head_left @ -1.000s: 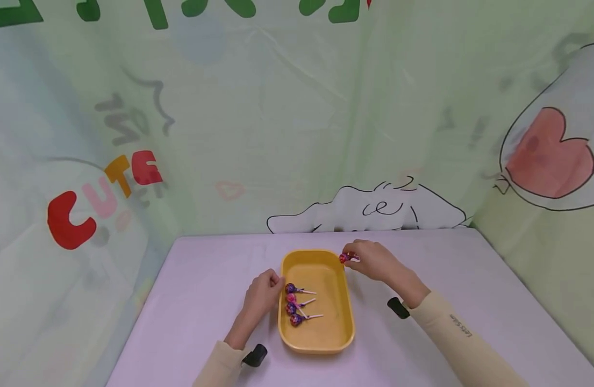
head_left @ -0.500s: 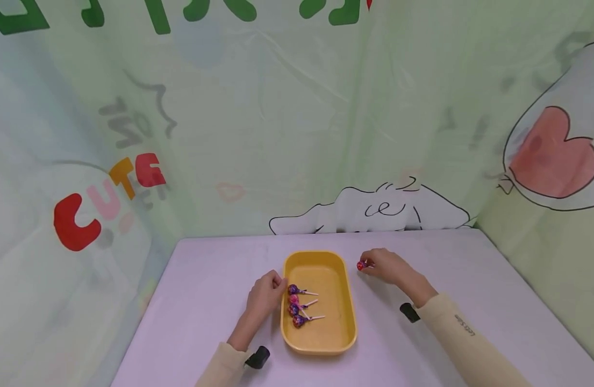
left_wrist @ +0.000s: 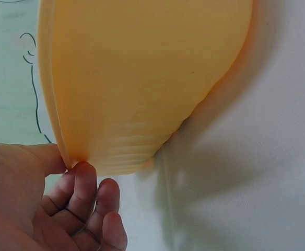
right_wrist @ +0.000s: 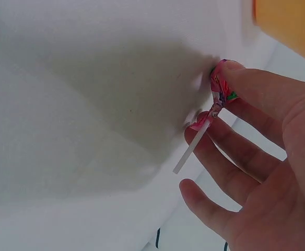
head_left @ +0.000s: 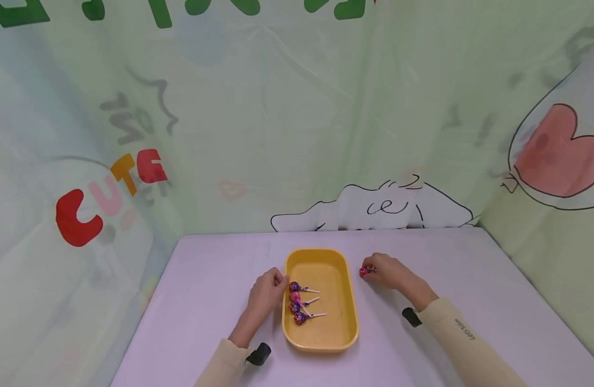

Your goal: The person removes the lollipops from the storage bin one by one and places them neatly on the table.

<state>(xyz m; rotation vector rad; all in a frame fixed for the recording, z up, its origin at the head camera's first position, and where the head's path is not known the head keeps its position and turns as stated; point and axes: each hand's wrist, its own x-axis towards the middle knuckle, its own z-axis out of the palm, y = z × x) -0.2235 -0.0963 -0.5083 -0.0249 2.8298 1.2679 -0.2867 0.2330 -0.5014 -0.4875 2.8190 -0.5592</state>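
My left hand (head_left: pixel 266 293) pinches the left rim of a yellow tray (head_left: pixel 321 342) between thumb and forefinger; the left wrist view shows the tray's outer wall (left_wrist: pixel 142 68) beside the curled fingers. Inside the tray, along its left side, lie several wrapped lollipops (head_left: pixel 300 318), purple and pink, their white sticks pointing right. To the right of the tray, my right hand (head_left: pixel 387 270) holds a red-and-pink wrapped lollipop (right_wrist: pixel 218 94) by its head, low over the table. Its white stick (right_wrist: pixel 190 151) sticks out past the fingers in the right wrist view.
The table (head_left: pixel 219 269) has a pale lilac cover. A green printed curtain (head_left: pixel 258 118) hangs behind it and along both sides. Black wrist cameras (head_left: pixel 259 355) sit on both forearms.
My right hand has moved the red lollipop from above the tray's upper right rim to the right and down toward the table. My left hand keeps its hold on the tray.
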